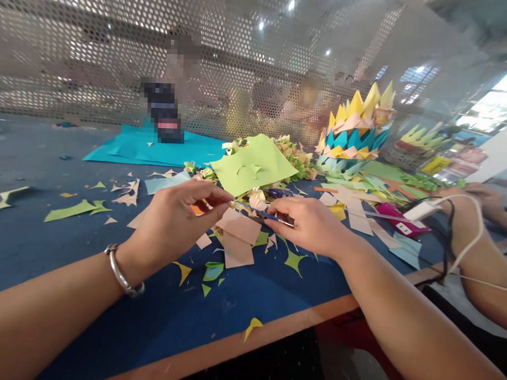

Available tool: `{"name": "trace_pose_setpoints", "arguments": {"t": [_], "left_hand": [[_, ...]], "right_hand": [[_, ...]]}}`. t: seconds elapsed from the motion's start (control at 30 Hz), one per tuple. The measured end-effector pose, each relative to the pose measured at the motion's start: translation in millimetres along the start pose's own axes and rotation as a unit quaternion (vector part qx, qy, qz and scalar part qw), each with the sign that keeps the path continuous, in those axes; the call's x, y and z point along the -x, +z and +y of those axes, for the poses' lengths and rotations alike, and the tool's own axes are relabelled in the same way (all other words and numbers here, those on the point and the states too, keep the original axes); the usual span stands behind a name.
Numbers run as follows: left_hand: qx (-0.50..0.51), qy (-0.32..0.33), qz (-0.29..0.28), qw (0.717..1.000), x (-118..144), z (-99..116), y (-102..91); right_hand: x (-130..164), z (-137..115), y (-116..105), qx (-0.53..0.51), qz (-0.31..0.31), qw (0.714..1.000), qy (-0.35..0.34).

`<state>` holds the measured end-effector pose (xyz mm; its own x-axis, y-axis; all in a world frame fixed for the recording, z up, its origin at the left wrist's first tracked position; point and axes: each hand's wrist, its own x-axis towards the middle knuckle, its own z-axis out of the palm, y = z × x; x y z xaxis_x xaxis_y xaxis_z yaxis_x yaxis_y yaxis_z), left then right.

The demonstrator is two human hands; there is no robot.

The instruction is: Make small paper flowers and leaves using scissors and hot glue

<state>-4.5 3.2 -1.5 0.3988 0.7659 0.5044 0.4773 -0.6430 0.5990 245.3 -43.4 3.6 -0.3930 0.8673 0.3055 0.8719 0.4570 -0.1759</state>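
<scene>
My left hand (175, 218), with a silver bracelet on its wrist, pinches the top edge of a folded pale pink paper piece (237, 239) that hangs over the blue table. My right hand (308, 222) holds a thin blue-handled tool (261, 212), apparently small scissors, whose tip points left and meets the pink paper near my left fingertips. A light green sheet (254, 165) lies just behind both hands.
Paper scraps in green, yellow and pink litter the blue table (68, 250). A tiered paper crown (353, 132) stands at the back right, a teal sheet (130, 147) at the back left. Another person's arm (480, 242) with white cables rests at the right. A perforated screen closes off the far side.
</scene>
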Motion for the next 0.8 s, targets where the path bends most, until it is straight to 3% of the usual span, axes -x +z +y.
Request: {"name": "trace_pose_setpoints", "arguments": {"t": [0.2,0.4,0.57,0.8], "left_hand": [[0.005,0.008,-0.025,1.0,2.8,4.5,-1.8],[-0.008,-0.008,-0.051,0.999,3.9,9.3,-1.5],[0.002,0.028,-0.054,0.998,2.0,1.5,3.5],[-0.032,0.087,-0.1,0.991,4.1,-0.4,10.5]], "right_hand": [[0.4,-0.1,-7.2,0.028,-0.112,0.992,0.056],[6.1,-5.9,-24.4,0.004,-0.134,0.989,0.07],[-2.1,-15.2,-36.8,0.001,-0.104,0.994,0.026],[-34.0,-18.3,-26.2,-0.042,-0.109,0.993,-0.019]]}}
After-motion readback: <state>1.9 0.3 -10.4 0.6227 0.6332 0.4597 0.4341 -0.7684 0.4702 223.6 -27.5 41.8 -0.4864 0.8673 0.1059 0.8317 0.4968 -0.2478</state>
